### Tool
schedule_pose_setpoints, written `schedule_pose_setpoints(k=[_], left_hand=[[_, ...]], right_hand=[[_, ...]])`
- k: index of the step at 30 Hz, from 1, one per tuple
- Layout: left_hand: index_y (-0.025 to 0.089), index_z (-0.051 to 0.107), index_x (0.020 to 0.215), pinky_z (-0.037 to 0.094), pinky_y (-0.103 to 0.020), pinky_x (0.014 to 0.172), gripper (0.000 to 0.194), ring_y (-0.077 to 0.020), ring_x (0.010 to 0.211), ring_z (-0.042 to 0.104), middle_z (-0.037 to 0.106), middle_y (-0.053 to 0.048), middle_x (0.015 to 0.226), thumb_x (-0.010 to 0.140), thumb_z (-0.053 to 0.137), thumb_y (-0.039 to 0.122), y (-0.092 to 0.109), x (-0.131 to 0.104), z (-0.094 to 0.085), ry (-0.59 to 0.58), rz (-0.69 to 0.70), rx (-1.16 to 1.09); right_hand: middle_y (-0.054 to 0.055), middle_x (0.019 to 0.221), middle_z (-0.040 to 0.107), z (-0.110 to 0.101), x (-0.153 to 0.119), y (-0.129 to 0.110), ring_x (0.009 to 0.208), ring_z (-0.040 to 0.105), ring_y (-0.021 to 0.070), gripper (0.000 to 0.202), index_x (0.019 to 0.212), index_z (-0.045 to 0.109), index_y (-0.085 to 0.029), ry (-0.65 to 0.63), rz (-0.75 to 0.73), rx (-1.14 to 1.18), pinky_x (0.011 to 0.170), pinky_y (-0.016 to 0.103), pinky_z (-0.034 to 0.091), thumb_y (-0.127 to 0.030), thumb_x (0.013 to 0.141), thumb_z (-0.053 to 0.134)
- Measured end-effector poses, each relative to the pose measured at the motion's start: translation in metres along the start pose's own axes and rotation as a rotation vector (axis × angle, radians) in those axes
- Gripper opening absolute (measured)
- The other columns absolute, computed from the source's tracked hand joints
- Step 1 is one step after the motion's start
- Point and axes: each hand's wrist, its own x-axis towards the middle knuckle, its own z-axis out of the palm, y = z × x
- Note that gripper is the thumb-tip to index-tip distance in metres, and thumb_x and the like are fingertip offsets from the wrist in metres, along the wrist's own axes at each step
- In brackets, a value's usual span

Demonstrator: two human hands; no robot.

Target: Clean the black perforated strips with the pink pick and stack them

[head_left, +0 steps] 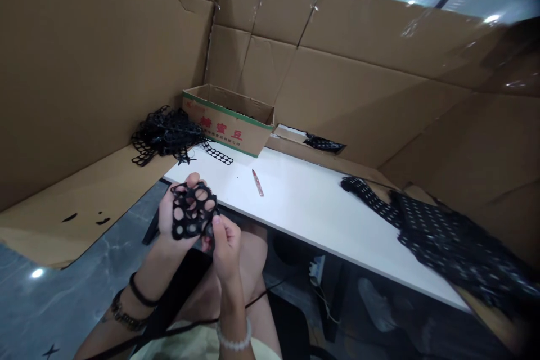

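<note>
A black sheet with round holes [189, 228] lies bunched across the palm of my left hand [166, 216], above the table's front edge. The thumb of that hand rests on its upper side. My right hand [225, 242] pinches the sheet's right edge between thumb and fingers. Whether the sheet is cloth, rubber or plastic I cannot tell. On the white table [291, 202], beyond my hands, lies a slim pinkish pen-like tool [257, 183] with a dark tip.
Black perforated scraps [164, 132] are heaped at the left, beside an open cardboard box [228, 129] with red characters. A flat holed strip [218, 153] lies before it. Dark perforated material [442, 230] covers the right end. Cardboard walls [358, 79] enclose the table.
</note>
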Motion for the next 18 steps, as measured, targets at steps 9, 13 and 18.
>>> schedule_pose_setpoints(k=[9,13,18], left_hand=[[0.017,0.046,0.058,0.031,-0.019,0.042,0.02,-0.0097,0.045,0.036,0.04,0.002,0.052,0.069,0.055,0.03,-0.033,-0.015,0.002,-0.181,0.101,0.346],[0.018,0.047,0.061,0.028,-0.02,0.042,0.025,-0.0094,0.045,0.033,0.038,0.003,0.053,0.071,0.06,0.037,-0.027,-0.015,-0.005,-0.176,0.189,0.482],[0.018,0.051,0.061,0.03,-0.021,0.043,0.027,-0.0097,0.046,0.034,0.04,0.002,0.052,0.07,0.061,0.041,-0.032,-0.013,-0.02,-0.185,0.341,0.787]], right_hand=[[0.006,0.075,0.065,-0.021,0.0,-0.013,0.071,0.059,0.018,0.041,0.087,0.065,-0.017,0.105,0.015,-0.21,0.062,0.026,0.046,-0.051,0.088,0.043],[0.009,0.085,0.068,-0.016,-0.007,0.002,0.08,0.063,0.0212,0.048,0.103,0.067,-0.017,0.147,-0.043,-0.139,0.066,0.028,0.05,-0.054,0.089,0.039],[0.009,0.083,0.07,0.002,-0.015,0.041,0.078,0.066,0.0229,0.042,0.1,0.07,-0.021,0.499,-0.168,-0.403,0.068,0.029,0.05,-0.051,0.088,0.043]])
